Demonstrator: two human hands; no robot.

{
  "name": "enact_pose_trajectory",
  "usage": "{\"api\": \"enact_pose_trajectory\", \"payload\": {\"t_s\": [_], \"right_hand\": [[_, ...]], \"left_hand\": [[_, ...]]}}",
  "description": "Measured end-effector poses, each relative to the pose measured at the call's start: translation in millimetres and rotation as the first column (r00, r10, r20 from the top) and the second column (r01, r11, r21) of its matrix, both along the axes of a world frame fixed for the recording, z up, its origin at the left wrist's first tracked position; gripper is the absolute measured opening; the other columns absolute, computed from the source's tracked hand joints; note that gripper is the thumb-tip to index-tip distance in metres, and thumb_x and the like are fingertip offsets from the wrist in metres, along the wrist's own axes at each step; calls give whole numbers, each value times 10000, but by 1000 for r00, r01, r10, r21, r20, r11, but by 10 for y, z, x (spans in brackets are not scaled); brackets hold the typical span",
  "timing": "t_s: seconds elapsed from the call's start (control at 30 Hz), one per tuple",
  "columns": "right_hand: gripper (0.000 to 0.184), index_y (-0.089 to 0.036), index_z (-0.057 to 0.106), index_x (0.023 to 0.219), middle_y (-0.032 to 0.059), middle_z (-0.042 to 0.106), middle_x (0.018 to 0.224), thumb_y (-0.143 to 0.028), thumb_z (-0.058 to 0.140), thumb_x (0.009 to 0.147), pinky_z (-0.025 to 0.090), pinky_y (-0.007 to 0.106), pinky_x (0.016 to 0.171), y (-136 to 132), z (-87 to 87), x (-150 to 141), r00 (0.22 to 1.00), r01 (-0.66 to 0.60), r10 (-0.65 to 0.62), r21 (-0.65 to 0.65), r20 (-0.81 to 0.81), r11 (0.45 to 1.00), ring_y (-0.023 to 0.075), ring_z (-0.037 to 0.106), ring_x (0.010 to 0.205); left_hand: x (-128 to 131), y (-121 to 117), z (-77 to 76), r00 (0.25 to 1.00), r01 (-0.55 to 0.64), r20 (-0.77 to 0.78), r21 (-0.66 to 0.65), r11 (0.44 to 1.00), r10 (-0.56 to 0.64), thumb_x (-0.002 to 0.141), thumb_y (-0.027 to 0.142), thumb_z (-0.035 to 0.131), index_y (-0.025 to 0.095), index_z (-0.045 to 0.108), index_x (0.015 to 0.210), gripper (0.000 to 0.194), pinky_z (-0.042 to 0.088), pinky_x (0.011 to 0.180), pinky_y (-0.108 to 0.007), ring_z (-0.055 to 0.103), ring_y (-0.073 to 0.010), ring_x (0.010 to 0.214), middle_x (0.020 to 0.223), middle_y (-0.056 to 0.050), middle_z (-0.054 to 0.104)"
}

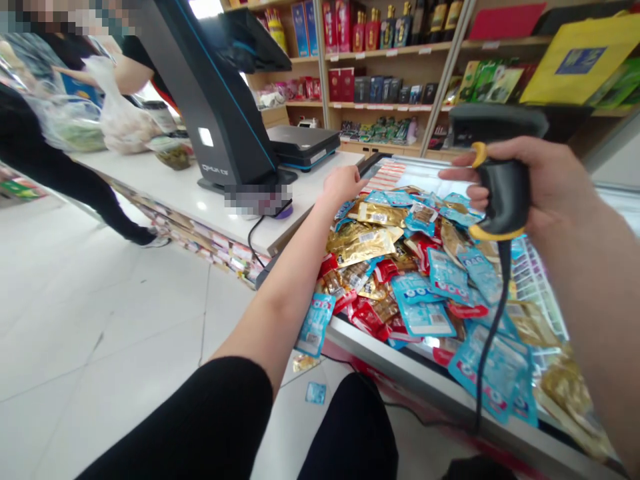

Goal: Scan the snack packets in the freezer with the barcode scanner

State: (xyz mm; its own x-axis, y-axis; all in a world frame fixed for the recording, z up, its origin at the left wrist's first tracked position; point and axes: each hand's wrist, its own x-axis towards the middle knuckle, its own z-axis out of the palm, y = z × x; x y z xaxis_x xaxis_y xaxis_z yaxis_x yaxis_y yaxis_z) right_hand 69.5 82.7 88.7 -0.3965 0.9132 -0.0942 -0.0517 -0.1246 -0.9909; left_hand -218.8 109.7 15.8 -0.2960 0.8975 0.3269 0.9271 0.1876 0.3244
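My right hand is wrapped round a black barcode scanner with yellow trim, held above a heap of snack packets. Its cable hangs down in front of the packets. My left hand reaches to the far left edge of the heap, beside the counter. Its fingers bend down and are mostly hidden, so whether they hold anything does not show. Close to it lie gold packets and blue packets. More blue and red packets spread over the glass-topped freezer. One blue packet hangs over the near edge.
On the left, a white counter carries a checkout terminal, a scale and bagged produce. A person in dark trousers stands behind it. A blue packet lies on the floor. Shelves line the back.
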Motion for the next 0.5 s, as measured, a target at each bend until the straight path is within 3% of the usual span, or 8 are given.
{"api": "enact_pose_trajectory", "payload": {"t_s": [0.07,0.17,0.27,0.37,0.43,0.5], "right_hand": [[457,-36,651,1206,147,674,1187,-307,432,910,340,209,501,-418,-114,-76,994,-104,100,-115,-37,988,-19,556,529],[343,-87,697,1065,155,715,1122,-249,627,771,400,181,460,-1100,-466,-225,957,-281,245,-302,-153,911,113,667,638],[248,-119,675,867,106,742,831,-292,684,690,433,198,393,-1631,-810,-423,945,-318,316,-479,-88,818,103,584,429],[193,-147,625,792,30,678,643,-265,681,649,389,187,338,-1913,-1027,-655,949,-282,315,-473,-11,835,103,535,366],[140,-147,605,714,-8,556,461,-255,666,648,379,186,331,-1999,-1122,-797,942,-265,328,-444,70,856,124,527,367],[111,-157,587,683,-12,520,411,-255,637,665,398,189,352,-2044,-1186,-897,942,-249,317,-405,108,880,142,549,392]], "left_hand": [[-23,16,10,1000,-8,16,19,1000,8,881,467,516,205,679,973,323,432,924,-317,600,-218,1048,1017,-60,699],[-65,31,44,999,-35,39,70,997,32,901,419,487,198,677,979,302,424,944,-328,600,-222,1072,1038,-71,698],[-118,39,55,996,-57,70,121,991,49,905,371,478,180,676,964,281,420,950,-340,606,-227,1076,1037,-86,699],[-179,45,10,992,-69,116,169,983,50,894,338,494,165,678,935,255,428,934,-340,616,-229,1061,1014,-95,707],[-224,63,-46,986,-87,157,209,974,54,891,318,496,163,679,921,241,434,918,-336,623,-220,1035,994,-94,714],[-263,95,-89,979,-105,198,257,961,55,891,299,488,172,680,896,230,446,885,-332,633,-200,969,962,-85,724]]}}
